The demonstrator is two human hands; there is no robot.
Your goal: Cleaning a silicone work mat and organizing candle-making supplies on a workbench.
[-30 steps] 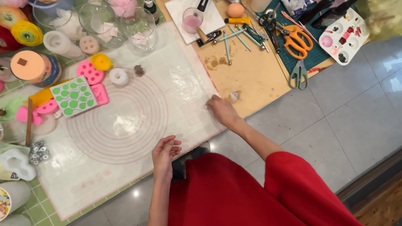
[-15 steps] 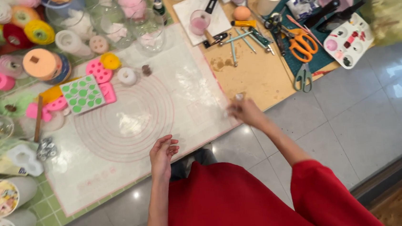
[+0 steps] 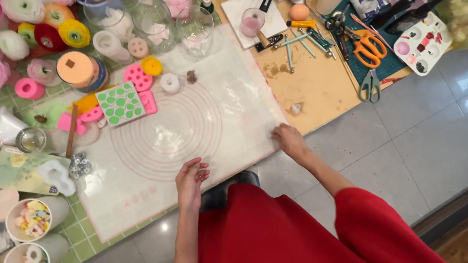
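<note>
A translucent white silicone mat (image 3: 224, 82) with pink concentric rings lies on the table in front of me. My left hand (image 3: 190, 179) rests at the mat's front edge, fingers loosely curled and holding nothing. My right hand (image 3: 289, 139) lies on the mat's right front edge, fingertips touching the mat; I cannot tell if it pinches the edge. A small whitish lump (image 3: 297, 108) sits on the wooden board (image 3: 314, 86) just beyond my right hand.
A green-dotted mould (image 3: 120, 103) and pink moulds (image 3: 139, 76) sit at the mat's far left. Glass jars (image 3: 195, 29) stand behind it. Orange scissors (image 3: 369, 48), green scissors (image 3: 369, 84) and a paint palette (image 3: 422, 44) lie at the right. Two cups of coloured bits (image 3: 27, 220) stand front left.
My right hand has drawn back from the small lump on the board to the mat's right front edge. The view has shifted, so the table appears further right. My left hand stays put.
</note>
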